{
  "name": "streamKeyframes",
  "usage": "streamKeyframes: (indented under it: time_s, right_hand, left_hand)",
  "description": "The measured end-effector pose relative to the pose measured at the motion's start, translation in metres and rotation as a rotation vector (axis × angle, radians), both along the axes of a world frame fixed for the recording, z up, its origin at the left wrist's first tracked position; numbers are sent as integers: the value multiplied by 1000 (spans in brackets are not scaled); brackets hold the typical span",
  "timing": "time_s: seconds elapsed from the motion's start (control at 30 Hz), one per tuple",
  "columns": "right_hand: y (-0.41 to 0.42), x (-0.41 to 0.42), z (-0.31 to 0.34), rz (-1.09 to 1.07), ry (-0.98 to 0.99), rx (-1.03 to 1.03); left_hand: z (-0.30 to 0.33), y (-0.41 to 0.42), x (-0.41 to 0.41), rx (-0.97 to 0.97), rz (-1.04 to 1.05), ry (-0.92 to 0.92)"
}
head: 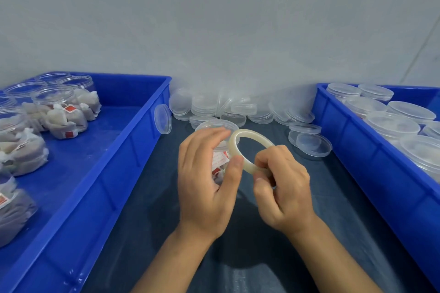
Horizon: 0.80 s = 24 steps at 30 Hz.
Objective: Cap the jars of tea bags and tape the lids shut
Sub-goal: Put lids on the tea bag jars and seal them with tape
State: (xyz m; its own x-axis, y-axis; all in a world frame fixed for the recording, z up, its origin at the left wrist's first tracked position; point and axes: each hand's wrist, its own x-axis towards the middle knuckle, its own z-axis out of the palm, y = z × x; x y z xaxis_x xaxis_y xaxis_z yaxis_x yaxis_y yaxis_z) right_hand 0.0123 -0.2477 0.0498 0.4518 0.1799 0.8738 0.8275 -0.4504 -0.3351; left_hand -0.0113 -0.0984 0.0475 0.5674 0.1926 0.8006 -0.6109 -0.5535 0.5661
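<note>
Right hand (283, 188) pinches the thin, stiff, translucent tape ring (250, 147); left hand (204, 173) curls around the capped clear plastic jar of tea bags (220, 159) over the dark tabletop (154, 197). The jar is probably light and slippery: grip its wall below the lid.

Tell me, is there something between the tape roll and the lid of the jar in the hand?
Nothing visible. The right hand holds the tape roll right beside the capped jar that the left hand grips. Only the left thumb lies near the roll, at the jar's side, below the lid.
</note>
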Motion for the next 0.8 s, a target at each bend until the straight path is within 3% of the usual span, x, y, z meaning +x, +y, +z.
streamKeyframes:
  time_s: [0.3,0.53,0.8]
  right_hand:
    - [3,2,3,-196,-89,-60]
    - [0,5,3,-212,-140,-122]
    - [-10,8,4,-192,-136,-182]
  left_hand:
    - [-10,-9,-1,34,195,-144]
    - [-11,-8,1,-19,118,-101]
    - [-8,-9,0,-167,-56,68]
